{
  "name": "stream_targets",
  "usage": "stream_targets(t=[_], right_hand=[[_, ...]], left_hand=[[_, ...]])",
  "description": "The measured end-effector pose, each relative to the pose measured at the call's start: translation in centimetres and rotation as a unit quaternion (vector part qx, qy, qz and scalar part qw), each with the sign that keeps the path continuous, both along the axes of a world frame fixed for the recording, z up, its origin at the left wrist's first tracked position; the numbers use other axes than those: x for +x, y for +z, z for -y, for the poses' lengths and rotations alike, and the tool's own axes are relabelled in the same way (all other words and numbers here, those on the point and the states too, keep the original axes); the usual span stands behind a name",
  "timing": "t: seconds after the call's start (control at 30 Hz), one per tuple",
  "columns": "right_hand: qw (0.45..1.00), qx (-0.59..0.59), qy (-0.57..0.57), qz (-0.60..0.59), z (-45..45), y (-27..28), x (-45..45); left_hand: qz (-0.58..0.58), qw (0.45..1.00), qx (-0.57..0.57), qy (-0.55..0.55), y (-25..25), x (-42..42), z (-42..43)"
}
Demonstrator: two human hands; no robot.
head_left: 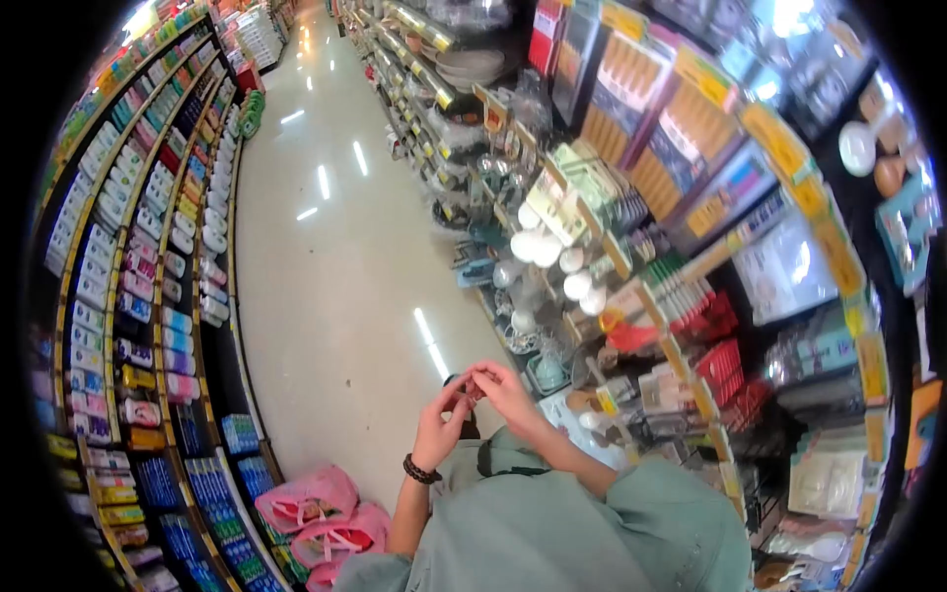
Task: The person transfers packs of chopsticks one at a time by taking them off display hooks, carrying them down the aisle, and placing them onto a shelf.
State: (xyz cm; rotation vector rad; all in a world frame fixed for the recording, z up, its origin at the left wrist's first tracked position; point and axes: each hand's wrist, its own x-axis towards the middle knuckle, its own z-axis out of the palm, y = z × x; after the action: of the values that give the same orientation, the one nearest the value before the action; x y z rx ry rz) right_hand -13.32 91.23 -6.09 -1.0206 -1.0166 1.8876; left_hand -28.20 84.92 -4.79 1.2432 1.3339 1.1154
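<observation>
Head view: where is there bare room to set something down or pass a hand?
The widest free patch is the aisle floor, between the left-side shelves and the right-side rack, bordered nearby by pink bags; the left hand could probably swing out over it. The rack is crowded with utensils, the shelves with containers.

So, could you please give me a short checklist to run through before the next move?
1. Hands together: ok; the left hand meets the right hand.
2. Contents of the grip: cannot tell; too small to make out between the hands.
3. Dark bracelet: ok; around the left wrist, back from where the hands meet.
4. Pink bags: ok; low on the left, apart from both hands.
5. Aisle floor: ok; a bare stretch shows ahead.
</observation>
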Motion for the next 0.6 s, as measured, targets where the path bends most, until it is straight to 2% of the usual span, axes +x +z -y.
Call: stream_targets(t=[0.23, 0.43, 0.5, 0.6], right_hand=[[0.989, 0.065, -0.131, -0.021, -14.2, 3.6, -5.1], [0.983, 0.051, -0.167, -0.056, -22.0, 4.9, -7.2], [0.977, 0.072, -0.185, -0.077, -25.4, 5.5, -7.8], [0.964, 0.112, -0.215, -0.106, -30.8, 5.8, -8.4]], left_hand=[[0.013, 0.996, 0.076, -0.035, 3.7, -4.8, -18.4], [0.023, 0.990, 0.126, -0.051, 5.6, -3.9, -26.2], [0.052, 0.990, 0.113, -0.058, 5.2, -3.7, -28.8], [0.017, 0.987, 0.145, -0.069, 4.7, -4.3, -33.8]])
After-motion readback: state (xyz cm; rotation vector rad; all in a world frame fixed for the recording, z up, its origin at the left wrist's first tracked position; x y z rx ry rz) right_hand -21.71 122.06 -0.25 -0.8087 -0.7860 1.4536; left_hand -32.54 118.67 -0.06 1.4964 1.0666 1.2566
